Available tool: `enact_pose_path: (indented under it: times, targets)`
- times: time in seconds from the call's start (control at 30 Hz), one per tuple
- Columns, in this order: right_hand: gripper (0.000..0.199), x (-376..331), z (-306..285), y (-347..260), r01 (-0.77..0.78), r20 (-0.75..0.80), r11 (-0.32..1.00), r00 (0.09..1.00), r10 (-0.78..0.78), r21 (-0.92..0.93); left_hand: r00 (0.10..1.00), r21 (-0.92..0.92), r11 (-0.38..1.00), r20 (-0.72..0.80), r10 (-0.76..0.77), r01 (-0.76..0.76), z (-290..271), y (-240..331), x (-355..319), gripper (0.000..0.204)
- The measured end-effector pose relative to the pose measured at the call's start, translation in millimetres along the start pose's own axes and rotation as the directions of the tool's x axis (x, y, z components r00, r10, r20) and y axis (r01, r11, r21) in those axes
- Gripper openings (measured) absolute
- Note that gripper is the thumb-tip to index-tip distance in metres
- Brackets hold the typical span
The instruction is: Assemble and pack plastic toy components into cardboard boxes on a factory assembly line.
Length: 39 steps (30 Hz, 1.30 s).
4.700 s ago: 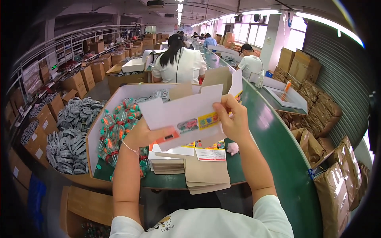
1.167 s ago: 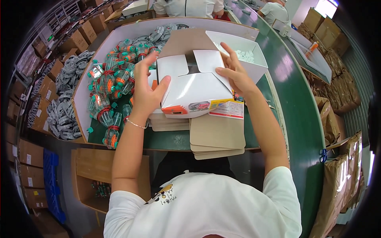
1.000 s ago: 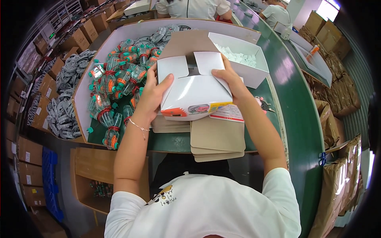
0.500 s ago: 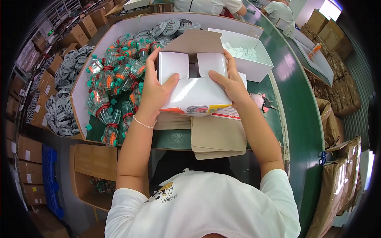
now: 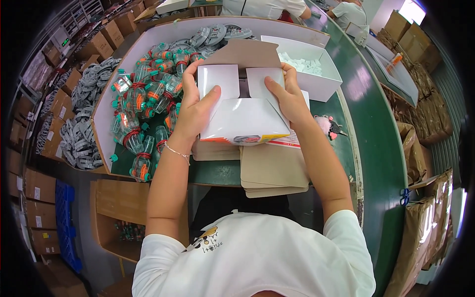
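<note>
Between my hands is a white carton (image 5: 244,119) with its top flaps up or part folded. Its long back flap stands up with the brown inside showing, and a coloured print runs along its lower front edge. My left hand (image 5: 196,105) clasps the left side, thumb on the left side flap. On the right side my right hand (image 5: 291,99) grips in the same way, thumb against the right side flap. A dark gap shows between the flaps; what lies inside cannot be made out. Flat brown cardboard sheets (image 5: 273,171) lie under the carton, overhanging the table's front edge.
Clear bottle-like toys (image 5: 136,99) with green and orange parts, tied with red bands, lie at the left. Grey round parts (image 5: 213,34) are behind them. A white box (image 5: 324,84) of small white pieces stands back right. A pink fluffy keyring (image 5: 325,124) lies at the right.
The front flap has folded inward over the opening and now lies flatter. My right thumb has moved up a little on the side flap. Both hands keep their hold.
</note>
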State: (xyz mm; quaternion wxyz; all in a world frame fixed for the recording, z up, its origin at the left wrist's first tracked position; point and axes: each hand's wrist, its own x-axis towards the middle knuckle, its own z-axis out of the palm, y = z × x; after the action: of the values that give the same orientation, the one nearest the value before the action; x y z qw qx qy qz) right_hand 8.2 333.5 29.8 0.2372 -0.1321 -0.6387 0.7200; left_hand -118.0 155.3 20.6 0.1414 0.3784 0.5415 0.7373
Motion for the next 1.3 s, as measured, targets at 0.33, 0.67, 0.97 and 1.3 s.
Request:
enact_pose_path:
  times: [0.33,0.67,0.97,1.3]
  targets:
    - [0.041,6,-12,4,0.635,0.263,0.628,0.767,-0.586,-0.451,0.982,0.116,0.984,0.148,0.115,-0.132,-12,5,9,0.044]
    - [0.029,2,3,-7,0.572,0.364,0.408,0.797,-0.483,-0.711,0.938,0.501,0.797,0.249,0.242,-0.338,-18,-4,14,0.032]
    - [0.027,-2,11,-6,0.524,0.355,0.245,0.788,-0.503,-0.816,0.904,0.696,0.577,0.331,0.27,-0.427,-16,7,13,0.067]
    - [0.022,-4,17,-13,0.528,0.4,0.192,0.793,-0.459,-0.827,0.862,0.797,0.347,0.501,0.077,-0.494,-6,40,2,0.119]
